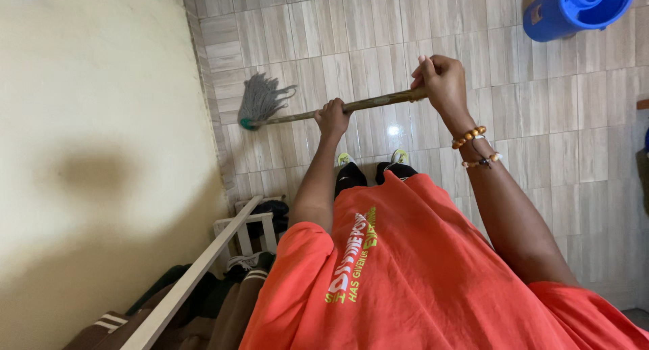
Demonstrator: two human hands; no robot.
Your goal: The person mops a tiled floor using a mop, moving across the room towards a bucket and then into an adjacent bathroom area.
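I hold a mop by its wooden handle point(372, 103) with both hands. My left hand point(332, 117) grips the shaft lower down, toward the head. My right hand point(441, 81) is closed on the upper end of the handle; beaded bracelets sit on that wrist. The grey string mop head point(259, 98) rests on the pale tiled floor point(541, 133) close to the cream wall point(88, 120). My feet in dark trousers and light shoes point(372, 162) stand just below the handle.
A blue bucket point(574, 8) stands on the tiles at the top right. At the lower left, a white rack point(250, 228) holds shoes and dark clothing, and a pale rail point(189, 279) runs diagonally beside the wall.
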